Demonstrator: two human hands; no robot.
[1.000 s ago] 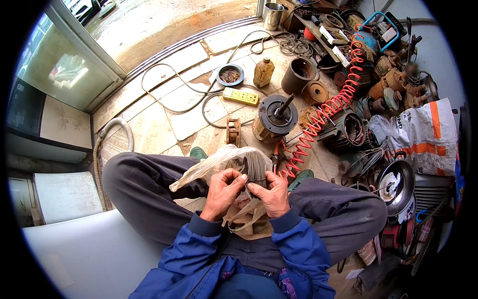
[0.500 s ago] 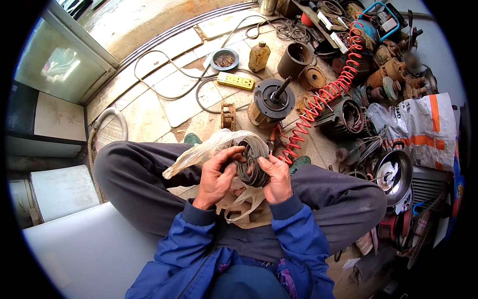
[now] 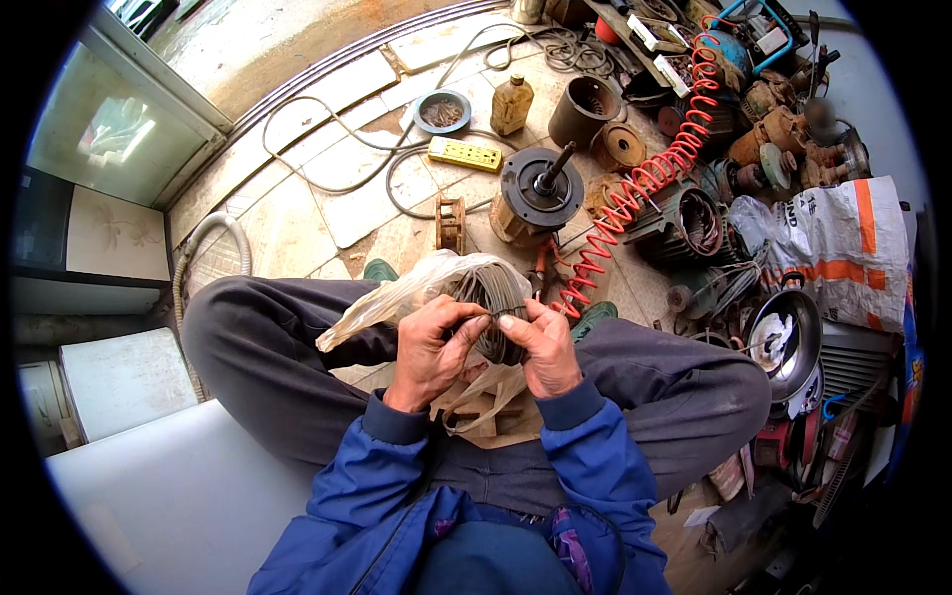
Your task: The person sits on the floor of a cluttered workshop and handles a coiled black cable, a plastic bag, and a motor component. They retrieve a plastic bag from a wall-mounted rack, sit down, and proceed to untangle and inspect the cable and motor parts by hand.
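Note:
My left hand (image 3: 430,355) pinches a strand at the near face of a grey coil of wire (image 3: 492,296). My right hand (image 3: 543,352) grips the coil's right side, its thumb close to my left fingertips. Around and beneath the coil is a crumpled translucent plastic bag (image 3: 407,288), trailing to the left between my bent legs and hanging below my hands. Just beyond stand an upright motor (image 3: 516,203) with a black flange and shaft, and a small rusty spool (image 3: 449,226).
A coiled red hose (image 3: 627,203) runs along the right beside piled motor parts, a pan (image 3: 783,377) and a white sack (image 3: 848,248). Ahead on the tiles (image 3: 352,213) lie cables, a yellow power strip (image 3: 464,155), a bowl (image 3: 442,111) and a bottle (image 3: 511,107). A doorway is at upper left.
The coil turned to show its looped face half a second ago and now has its top toward me again. My fingers have shifted on it. The whole view has moved slightly.

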